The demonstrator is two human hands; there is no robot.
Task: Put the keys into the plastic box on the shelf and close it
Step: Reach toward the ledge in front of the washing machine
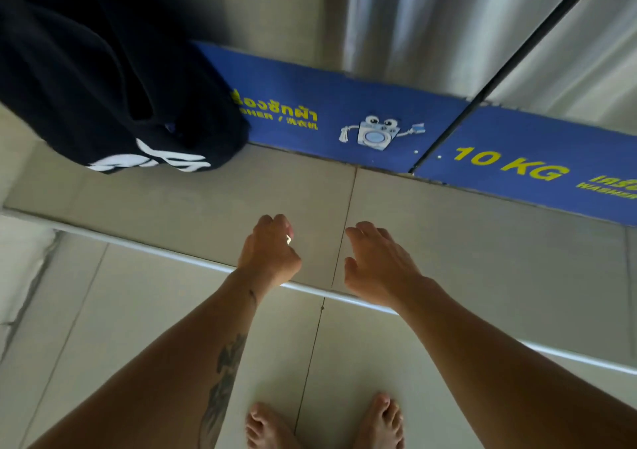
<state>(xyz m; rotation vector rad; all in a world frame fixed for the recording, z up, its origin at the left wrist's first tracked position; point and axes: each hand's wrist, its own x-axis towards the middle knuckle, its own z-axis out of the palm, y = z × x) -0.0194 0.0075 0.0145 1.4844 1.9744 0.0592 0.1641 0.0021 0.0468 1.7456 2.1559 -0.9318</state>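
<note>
My left hand [270,254] hovers over a raised tiled step, its fingers curled shut. A small bright piece of metal [289,239], which looks like part of the keys, glints between its thumb and fingers; the rest of the keys is hidden inside the fist. My right hand [379,262] is beside it, a little to the right, palm down with the fingers apart and nothing in it. Neither a plastic box nor a shelf is in view.
The tiled step [482,242] runs along steel washing-machine fronts [431,18] with a blue sign strip [344,114] reading "10 KG". A black garment [103,69] hangs down at the upper left. My bare feet [269,428] stand on the tiled floor below.
</note>
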